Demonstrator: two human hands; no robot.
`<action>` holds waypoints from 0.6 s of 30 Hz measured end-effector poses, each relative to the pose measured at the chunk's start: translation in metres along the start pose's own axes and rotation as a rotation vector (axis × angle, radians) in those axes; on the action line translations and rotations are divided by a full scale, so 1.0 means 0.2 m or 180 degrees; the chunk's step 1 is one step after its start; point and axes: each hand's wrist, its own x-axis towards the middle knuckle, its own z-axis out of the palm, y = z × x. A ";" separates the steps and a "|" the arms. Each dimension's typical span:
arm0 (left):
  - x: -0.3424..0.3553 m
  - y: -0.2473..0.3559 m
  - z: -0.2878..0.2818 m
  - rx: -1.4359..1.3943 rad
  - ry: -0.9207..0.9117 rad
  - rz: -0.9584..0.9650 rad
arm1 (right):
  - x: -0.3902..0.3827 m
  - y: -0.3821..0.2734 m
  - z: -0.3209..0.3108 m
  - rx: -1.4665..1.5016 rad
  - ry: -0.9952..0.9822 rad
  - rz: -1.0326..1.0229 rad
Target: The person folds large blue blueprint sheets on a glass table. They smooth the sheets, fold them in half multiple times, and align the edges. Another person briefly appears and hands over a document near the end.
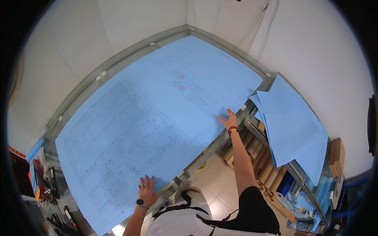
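Observation:
A large blue printed sheet (130, 122), with faint line drawings and two small red round marks, covers most of a glass-topped table (122, 67). My left hand (147, 189), a silver watch at its wrist, rests on the sheet's near edge with fingers spread. My right hand (228, 119), wearing a red bead bracelet, is farther along that edge to the right, fingers apart and curved onto the paper. Neither hand appears to hold anything.
More blue sheets (293, 122) lie on a right-hand surface, above cardboard tubes (260, 157) on shelves. A cardboard box (336, 157) stands at far right. Tools and folders (51, 185) crowd the left edge. White walls border the table, and tiled floor (206, 177) shows below.

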 end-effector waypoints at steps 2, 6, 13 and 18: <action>-0.01 0.00 -0.02 0.0003 0.0018 -0.0004 | 0.00 -0.14 0.07 -0.0696 0.0037 0.0588; -0.03 0.03 0.02 -0.0200 0.0114 0.0038 | 0.08 -0.28 -0.01 -0.1010 -0.0414 0.0803; -0.01 0.00 0.00 -0.0120 0.0157 0.0153 | 0.15 -0.37 -0.06 -0.0865 -0.0034 -0.0023; 0.00 0.03 -0.04 -0.0139 0.0095 0.0109 | 0.42 -0.52 -0.22 -0.0131 -0.0026 -0.0683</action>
